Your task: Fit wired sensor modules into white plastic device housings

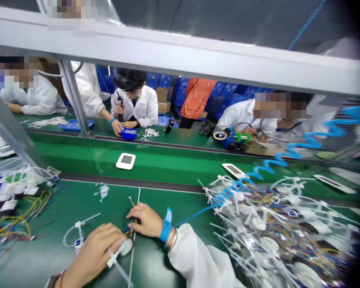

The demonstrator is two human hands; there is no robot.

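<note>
My left hand [97, 250] is closed around a white round part [126, 247] with a clear tube and a white clip [111, 259], low on the green table. To its upper right, my right hand [147, 220], with a blue wrist strap, pinches a bundle of thin coloured wires [131, 203] that runs down towards the round part. A clear looped tube [66, 236] with white clips lies beside my left hand. Small clear pieces [103, 191] are scattered farther back on the table.
Piles of wired parts with tubes lie at right [258, 228] and left [21, 196]. A coiled blue hose [270, 164] hangs at right. White devices [126, 161] sit on the green belt [168, 166]; several people in white coats are beyond it. A metal frame crosses above.
</note>
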